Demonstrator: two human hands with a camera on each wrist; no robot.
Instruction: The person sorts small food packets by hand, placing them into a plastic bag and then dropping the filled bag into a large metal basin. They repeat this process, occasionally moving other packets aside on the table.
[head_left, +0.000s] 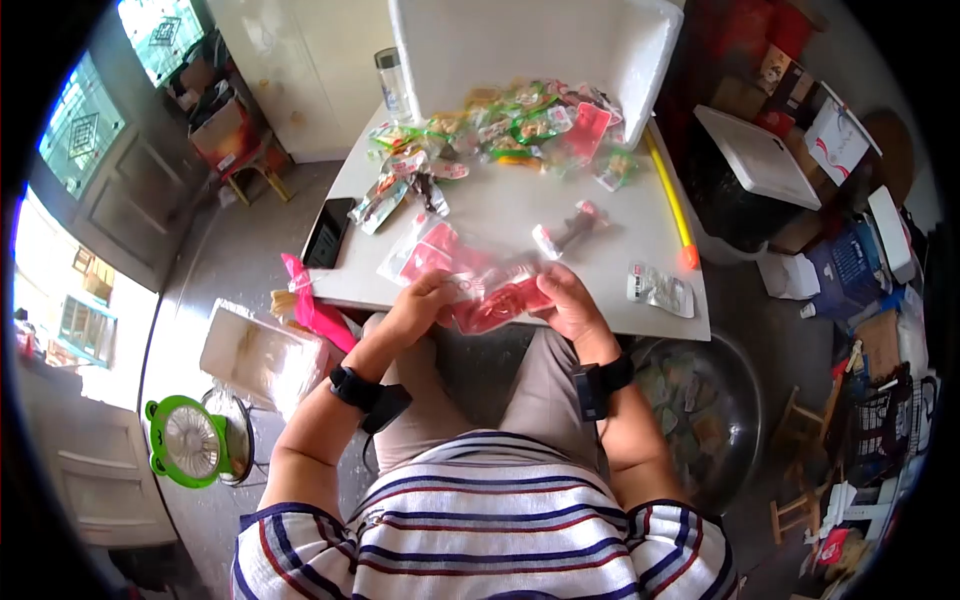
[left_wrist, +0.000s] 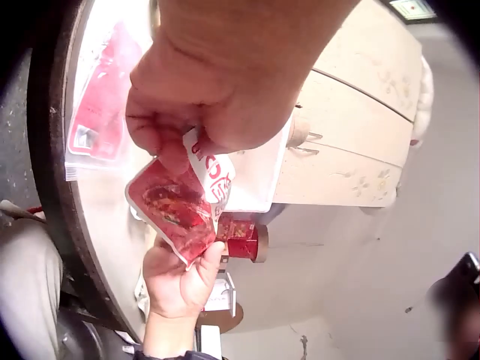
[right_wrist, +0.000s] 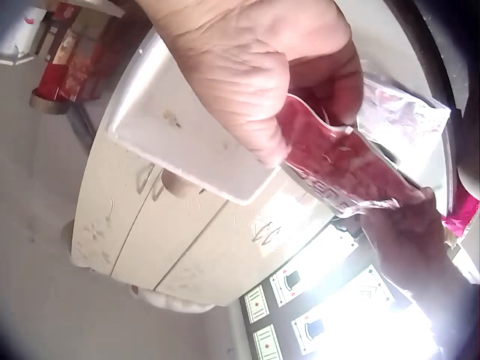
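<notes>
A red plastic food packet (head_left: pixel 500 303) with a clear upper part is stretched between both hands, just over the table's front edge. At its left end, the left hand (head_left: pixel 425 305) pinches it between thumb and fingers. On the opposite end, the right hand (head_left: pixel 575 305) grips it with the thumb on top. Red lettering on a white strip of the packet (left_wrist: pixel 180 210) shows in the left wrist view, along with dark contents behind a red window. Close beyond the left hand lies another clear bag with a red part (head_left: pixel 430 250).
Colourful small packets (head_left: pixel 515 125) are heaped before a white foam box (head_left: pixel 530 50). A dark snack packet (head_left: pixel 575 230), silver packet (head_left: pixel 660 290), phone (head_left: pixel 328 235) and yellow stick (head_left: pixel 670 195) lie on the table (head_left: pixel 490 225). A metal basin (head_left: pixel 745 400) with packets stands at right.
</notes>
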